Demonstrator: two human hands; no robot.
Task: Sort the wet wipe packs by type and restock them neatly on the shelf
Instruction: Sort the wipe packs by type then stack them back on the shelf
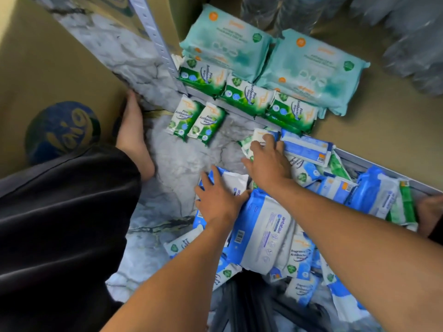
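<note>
Left hand (219, 200): fingers apart and laid flat, pressing the top of a large blue-and-white plastic wipe pack (236, 182) at the left edge of the heap; thumb lies along the pack's near side. Right hand (268, 161): fingers together, bent down over a small white-topped wipe pack (258, 136) at the far edge of the heap, thumb out to the left; cannot tell whether it is actually pinched. Both hands rest on a loose heap of blue-and-white wipe packs (263, 233), mixed sizes with a few green ones, on the grey marble-patterned floor (177, 164) just below the shelf's front edge. Two small green-and-white pine wipe packs (196, 121) lie side by side on the floor, left of the right hand. On the tan shelf board (383, 140), a row of green pine packs (247, 94) runs along the front edge; behind it sit large teal wipe packs (314, 65), stacked. Grey perforated metal upright (155, 44) marks the shelf's left corner. Bare foot (134, 137) on the floor, left.
</note>
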